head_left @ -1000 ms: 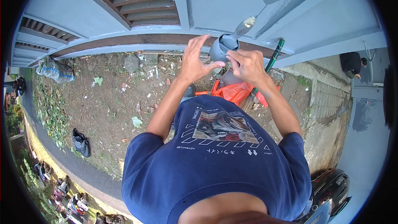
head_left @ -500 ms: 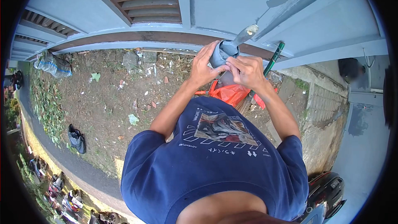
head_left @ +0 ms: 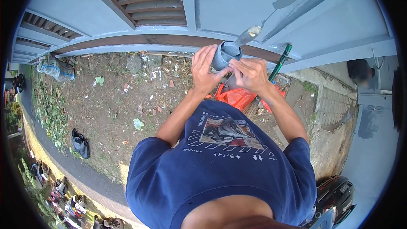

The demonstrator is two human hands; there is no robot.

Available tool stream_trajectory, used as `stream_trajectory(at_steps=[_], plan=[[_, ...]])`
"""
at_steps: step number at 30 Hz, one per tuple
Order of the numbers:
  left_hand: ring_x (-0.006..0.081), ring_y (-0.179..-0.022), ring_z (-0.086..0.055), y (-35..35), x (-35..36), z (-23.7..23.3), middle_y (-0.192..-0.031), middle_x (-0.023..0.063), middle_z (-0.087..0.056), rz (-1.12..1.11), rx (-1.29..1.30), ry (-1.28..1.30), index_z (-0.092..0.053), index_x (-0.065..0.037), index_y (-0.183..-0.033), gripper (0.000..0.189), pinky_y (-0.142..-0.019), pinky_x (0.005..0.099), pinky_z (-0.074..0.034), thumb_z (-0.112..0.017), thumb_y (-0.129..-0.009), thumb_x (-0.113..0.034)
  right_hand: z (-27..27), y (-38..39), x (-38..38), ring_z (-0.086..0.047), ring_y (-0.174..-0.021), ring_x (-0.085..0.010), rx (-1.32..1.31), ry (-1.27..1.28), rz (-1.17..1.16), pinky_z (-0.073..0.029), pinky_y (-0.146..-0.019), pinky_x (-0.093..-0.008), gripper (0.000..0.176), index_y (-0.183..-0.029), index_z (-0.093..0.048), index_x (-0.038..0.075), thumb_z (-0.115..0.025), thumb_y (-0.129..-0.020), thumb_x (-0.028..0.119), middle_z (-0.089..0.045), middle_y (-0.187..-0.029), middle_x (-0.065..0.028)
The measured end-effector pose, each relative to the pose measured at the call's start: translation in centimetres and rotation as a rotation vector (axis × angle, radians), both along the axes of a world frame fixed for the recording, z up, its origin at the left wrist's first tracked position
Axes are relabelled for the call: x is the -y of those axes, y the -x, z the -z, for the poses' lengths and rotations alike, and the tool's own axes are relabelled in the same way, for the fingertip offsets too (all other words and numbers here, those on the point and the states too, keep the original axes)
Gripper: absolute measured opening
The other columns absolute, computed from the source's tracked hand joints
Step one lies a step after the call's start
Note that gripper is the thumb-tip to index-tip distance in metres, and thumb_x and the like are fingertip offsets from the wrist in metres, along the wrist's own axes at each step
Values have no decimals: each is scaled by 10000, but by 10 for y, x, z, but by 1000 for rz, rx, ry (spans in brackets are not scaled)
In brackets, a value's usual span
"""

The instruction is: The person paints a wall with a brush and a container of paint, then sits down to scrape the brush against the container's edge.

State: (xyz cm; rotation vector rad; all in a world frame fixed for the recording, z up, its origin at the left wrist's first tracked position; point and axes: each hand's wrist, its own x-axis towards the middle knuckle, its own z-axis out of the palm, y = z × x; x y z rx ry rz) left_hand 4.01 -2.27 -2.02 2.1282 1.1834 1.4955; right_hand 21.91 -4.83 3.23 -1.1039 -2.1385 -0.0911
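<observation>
A grey paint-smeared cup (head_left: 221,59) is held up in front of the blue-grey wall. My left hand (head_left: 204,68) is round the cup's left side, fingers bent against it. My right hand (head_left: 250,74) is at the cup's right side, its fingers pressed together at the near rim; whether they pinch anything else is hidden. A brush or scraper with a grey-coated handle (head_left: 247,36) stands in the cup, leaning to the upper right.
An orange-red plastic bag (head_left: 236,97) lies below my hands, and a green pole (head_left: 280,62) leans by the wall (head_left: 237,0). Another person (head_left: 359,71) is at the far right. A black bag (head_left: 79,143) lies on the ground at left.
The cup and both hands have shifted slightly left. My left hand's fingers have loosened a little from the cup's side.
</observation>
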Motion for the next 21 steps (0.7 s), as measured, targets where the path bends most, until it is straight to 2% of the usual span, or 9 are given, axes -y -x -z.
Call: stream_trajectory(at_steps=[4, 6, 9, 16, 19, 21], plan=[[334, -1148, -589, 5, 1, -3, -1221, 152, -653, -8, 36, 31, -612, 10, -1255, 799, -994, 436, -458, -921, -556, -225, 3, 0, 0, -565, -459, -229, -36, -5, -8, -421, -401, -355, 267, -892, -709, 86, -722, -639, 1, -597, -629, -38], [335, -1149, -600, 6, 1, 0, -1227, 155, -656, -1, 4, -34, -613, 11, -1253, 776, -987, 436, -464, -916, -569, -197, -1, 2, 0, -567, -460, -227, -24, 8, -3, -422, -404, -353, 250, -881, -706, 86, -715, -648, -6, -596, -625, -40], [342, -1156, -599, 0, 2, 10, -1245, 169, -650, -6, -8, -43, -606, 25, -1250, 776, -966, 450, -457, -905, -585, -238, -1, 6, -2, -568, -459, -230, -36, 11, -6, -423, -407, -355, 236, -869, -700, 81, -711, -650, -8, -596, -619, -42], [341, -1159, -596, 0, -2, 12, -1265, 179, -634, 56, -10, -22, -579, 30, -1286, 769, -970, 459, -453, -882, -621, -208, 1, 6, -3, -571, -465, -249, -25, 44, 10, -420, -410, -366, 223, -865, -700, 83, -704, -658, -2, -599, -615, -47], [345, -1167, -588, 2, -2, 12, -1295, 177, -608, 96, 15, -10, -588, 19, -1263, 709, -994, 486, -419, -864, -655, -220, 3, 6, -3, -570, -465, -253, -31, 66, 14, -420, -412, -369, 217, -865, -701, 85, -702, -665, 2, -596, -613, -48], [338, -1165, -579, 3, -6, 11, -1315, 165, -583, 142, -15, -116, -623, -61, -1217, 580, -1015, 500, -385, -833, -707, -239, 3, 7, -3, -570, -465, -254, -61, 71, 11, -421, -414, -370, 212, -865, -699, 85, -697, -670, 0, -592, -608, -49]])
